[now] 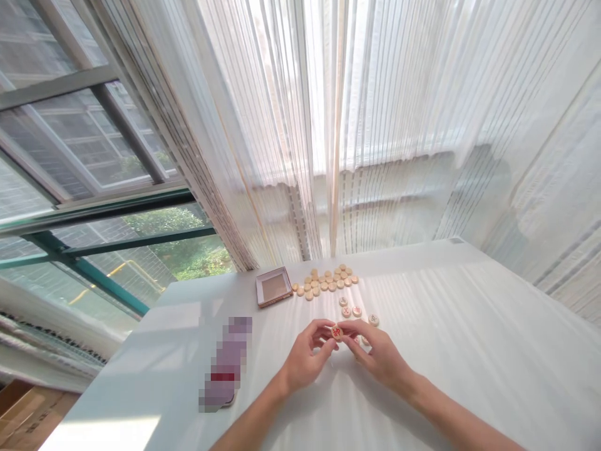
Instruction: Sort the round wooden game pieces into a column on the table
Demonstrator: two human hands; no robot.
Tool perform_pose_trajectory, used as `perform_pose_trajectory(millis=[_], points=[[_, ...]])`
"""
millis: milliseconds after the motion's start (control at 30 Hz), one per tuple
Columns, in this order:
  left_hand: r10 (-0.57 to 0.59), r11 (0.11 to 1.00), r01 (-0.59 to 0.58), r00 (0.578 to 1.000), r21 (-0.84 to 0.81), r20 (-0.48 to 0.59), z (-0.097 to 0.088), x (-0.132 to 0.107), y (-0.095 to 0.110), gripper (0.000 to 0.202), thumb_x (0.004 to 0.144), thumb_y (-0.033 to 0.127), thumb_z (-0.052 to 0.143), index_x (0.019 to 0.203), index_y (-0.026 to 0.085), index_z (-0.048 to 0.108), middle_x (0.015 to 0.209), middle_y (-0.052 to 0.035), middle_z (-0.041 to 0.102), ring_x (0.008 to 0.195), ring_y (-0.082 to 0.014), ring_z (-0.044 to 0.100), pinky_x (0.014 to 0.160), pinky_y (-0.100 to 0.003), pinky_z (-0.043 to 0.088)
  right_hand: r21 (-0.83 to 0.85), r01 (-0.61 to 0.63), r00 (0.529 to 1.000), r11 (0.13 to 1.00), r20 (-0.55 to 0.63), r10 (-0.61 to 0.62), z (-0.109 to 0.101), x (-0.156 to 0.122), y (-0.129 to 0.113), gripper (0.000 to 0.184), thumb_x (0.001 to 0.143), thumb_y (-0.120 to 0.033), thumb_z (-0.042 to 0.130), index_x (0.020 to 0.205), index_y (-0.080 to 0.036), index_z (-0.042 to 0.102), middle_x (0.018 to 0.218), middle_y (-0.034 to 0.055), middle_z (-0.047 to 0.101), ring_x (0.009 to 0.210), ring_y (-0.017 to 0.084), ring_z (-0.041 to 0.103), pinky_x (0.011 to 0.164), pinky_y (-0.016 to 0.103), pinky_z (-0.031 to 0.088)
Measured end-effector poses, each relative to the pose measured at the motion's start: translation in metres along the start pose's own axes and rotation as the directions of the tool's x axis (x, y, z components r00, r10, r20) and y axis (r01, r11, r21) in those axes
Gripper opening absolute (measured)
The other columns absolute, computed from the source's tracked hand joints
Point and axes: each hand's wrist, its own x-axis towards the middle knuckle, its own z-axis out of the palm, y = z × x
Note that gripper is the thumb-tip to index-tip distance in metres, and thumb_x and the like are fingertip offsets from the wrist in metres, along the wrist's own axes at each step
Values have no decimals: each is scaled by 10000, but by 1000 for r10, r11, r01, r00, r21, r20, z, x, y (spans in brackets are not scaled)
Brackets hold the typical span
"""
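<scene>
Between the fingertips of my left hand [307,354] and my right hand [375,351] is a round Chinese chess piece [337,332], its red character facing me. Both hands pinch it from opposite sides, above the table. Just beyond them lie a few face-up pieces: one with a red mark [346,311], another red one [357,311], and a dark-marked one [343,301]. Another dark-marked piece [374,320] lies by my right knuckles. At least one more piece is partly hidden behind my right fingers.
Farther back, several pale pieces [325,286] with no marks showing lie in a loose cluster. An open shallow box [274,288] sits left of them. A blurred-out long object [228,363] rests on the white table [469,351]. Sheer curtains [399,94] hang behind the far edge.
</scene>
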Motion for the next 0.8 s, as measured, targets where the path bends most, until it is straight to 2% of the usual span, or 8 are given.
perform_pose_trajectory(millis=[133,267,400,567,700,800], points=[[12,1000,-12,1000,-4,-12,-1,-7,-7,340,992,394,686,1253,188,620,1102,-122,764,973,-241,734,904,-383,573,-61,49,998,997,31,-47,3,-3,3,192,1031,-293,588,1181,-229,690,1018,63,784,881,213,748,801,324,613],[1,997,1,1000,72,-27,-1,-13,-8,302,988,360,686,1232,189,639,1093,-115,778,996,-243,735,881,-361,569,-94,45,993,995,114,-35,3,-5,0,145,1024,-271,597,1133,-236,685,990,54,770,884,205,734,813,314,599],[-2,992,5,1000,124,-30,-1,-15,-6,280,990,343,676,1225,192,659,1092,-101,788,985,-234,738,863,-345,568,-131,71,988,989,143,-52,-1,-4,-5,167,1010,-240,590,1156,-243,673,999,64,760,897,218,723,819,332,594],[-9,988,14,999,156,-33,-2,-15,-5,270,1000,329,660,1231,191,672,1057,-86,788,945,-221,734,858,-340,581,-129,75,988,989,142,-57,-3,-3,-6,231,1030,-205,511,1205,-243,657,995,75,757,867,220,718,759,317,589],[-2,982,6,1000,190,-21,-3,-17,-5,286,999,336,662,1245,191,672,1004,-76,793,867,-207,735,834,-335,597,-122,35,983,992,182,-12,-3,-3,-8,218,1044,-211,489,1174,-241,662,996,67,751,850,209,707,754,309,581],[0,981,0,1000,196,0,-2,-17,-4,291,1002,339,661,1259,203,673,1033,-75,801,870,-207,744,841,-333,603,-127,-6,981,992,190,30,-2,-4,-11,191,1045,-232,495,1127,-236,668,947,55,745,801,194,692,686,282,565]])
